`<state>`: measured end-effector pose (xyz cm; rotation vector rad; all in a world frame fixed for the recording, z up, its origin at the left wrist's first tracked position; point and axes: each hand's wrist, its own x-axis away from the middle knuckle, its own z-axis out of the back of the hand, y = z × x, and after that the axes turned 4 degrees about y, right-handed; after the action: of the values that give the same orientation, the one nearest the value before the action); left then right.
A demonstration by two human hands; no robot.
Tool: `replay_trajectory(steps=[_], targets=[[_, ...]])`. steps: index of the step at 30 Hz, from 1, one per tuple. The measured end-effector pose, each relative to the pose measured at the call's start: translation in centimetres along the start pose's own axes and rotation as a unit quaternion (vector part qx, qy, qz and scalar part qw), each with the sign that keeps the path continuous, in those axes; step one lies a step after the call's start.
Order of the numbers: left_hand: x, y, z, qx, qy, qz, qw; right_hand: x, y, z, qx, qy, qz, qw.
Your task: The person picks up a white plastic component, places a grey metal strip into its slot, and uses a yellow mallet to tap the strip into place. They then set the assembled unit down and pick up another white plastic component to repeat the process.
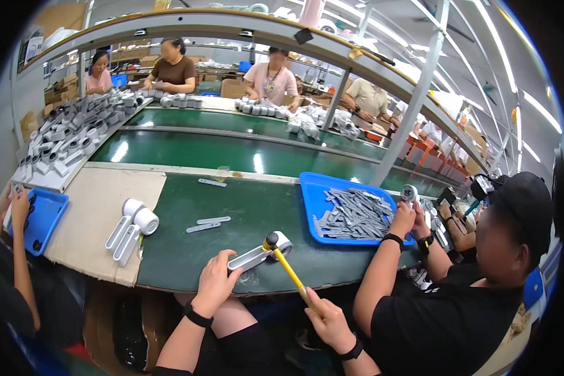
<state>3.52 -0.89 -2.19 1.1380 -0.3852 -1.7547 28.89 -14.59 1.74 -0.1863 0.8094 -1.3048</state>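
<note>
My left hand [214, 279] grips the handle end of a white and grey plastic housing [247, 258] lying on the green mat near its front edge. This housing has a round head and a long handle with a slot along it. In my right hand [330, 323] is a hammer [288, 271], held by its yellow shaft. The dark hammer head is over the housing, near where the handle meets the round head; whether they touch I cannot tell. Loose grey strips [208, 225] lie on the mat beyond my left hand.
A blue tray [308, 216] of grey strips stands to the right, beside a co-worker holding a round-headed part. Similar housings [126, 241] rest on cardboard at left, near a smaller blue tray [56, 216]. More parts are heaped far left. Co-workers stand beyond the green conveyor [188, 150].
</note>
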Motion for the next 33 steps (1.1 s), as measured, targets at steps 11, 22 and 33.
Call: replay_trajectory(steps=[11,22,33], targets=[[1.0,-1.5,3.4,0.399,-0.019,0.288,0.870,1.1,-1.0,-0.7,-0.146,0.013,-0.004,0.989],[1.2,-3.0,2.0,0.001,0.118,0.020,0.993,-1.2,-3.1,-1.6,-0.090,0.070,0.118,0.986],[1.5,-3.3,2.4,0.007,0.122,0.033,0.992,-1.9,-4.5,-2.0,-0.021,-0.097,0.055,0.994]])
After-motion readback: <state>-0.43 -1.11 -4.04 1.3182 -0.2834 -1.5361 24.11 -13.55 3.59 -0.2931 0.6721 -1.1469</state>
